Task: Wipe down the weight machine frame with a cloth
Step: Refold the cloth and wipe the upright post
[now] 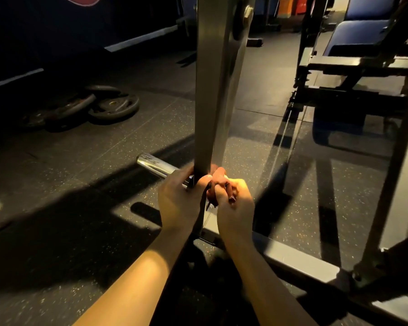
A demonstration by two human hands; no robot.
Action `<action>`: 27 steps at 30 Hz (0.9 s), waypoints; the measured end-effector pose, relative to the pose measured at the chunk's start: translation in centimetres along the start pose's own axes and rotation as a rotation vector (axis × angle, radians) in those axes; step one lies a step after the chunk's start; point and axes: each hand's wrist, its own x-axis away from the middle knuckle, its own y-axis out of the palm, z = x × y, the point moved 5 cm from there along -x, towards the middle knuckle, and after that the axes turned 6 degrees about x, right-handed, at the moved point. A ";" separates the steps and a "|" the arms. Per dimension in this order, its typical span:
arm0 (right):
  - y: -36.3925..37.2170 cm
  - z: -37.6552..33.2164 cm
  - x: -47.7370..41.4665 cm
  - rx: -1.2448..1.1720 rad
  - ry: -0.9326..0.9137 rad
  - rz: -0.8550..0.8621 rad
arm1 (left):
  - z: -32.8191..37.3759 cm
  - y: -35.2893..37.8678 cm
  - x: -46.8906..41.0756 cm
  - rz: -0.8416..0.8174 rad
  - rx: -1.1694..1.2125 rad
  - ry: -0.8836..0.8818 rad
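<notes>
A tall grey upright bar [212,90] of the weight machine frame rises through the middle of the view. A chrome plate peg [154,164] sticks out to the left near its lower end. My left hand [177,198] grips the bar's lower end where the peg joins it. My right hand [233,201] holds a reddish-brown cloth [216,182] bunched against the right side of the same spot. Part of the cloth hangs down dark between the two hands. The low grey base rail [299,260] runs to the right below my wrists.
Several black weight plates [99,104] lie on the speckled rubber floor at the left. A blue padded seat [360,31] on a black frame stands at the back right. A slanted grey strut [396,165] is at the right edge.
</notes>
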 end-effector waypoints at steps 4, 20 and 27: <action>-3.6 4.5 -1.4 0.051 0.168 0.042 | -2.6 0.3 1.4 -0.030 -0.059 -0.153; -10.0 21.1 3.9 1.062 0.098 -0.257 | -15.3 13.8 13.0 -0.708 -0.432 -0.158; -2.5 21.7 4.9 0.948 0.092 -0.353 | -18.0 14.0 14.9 -0.646 -0.404 -0.161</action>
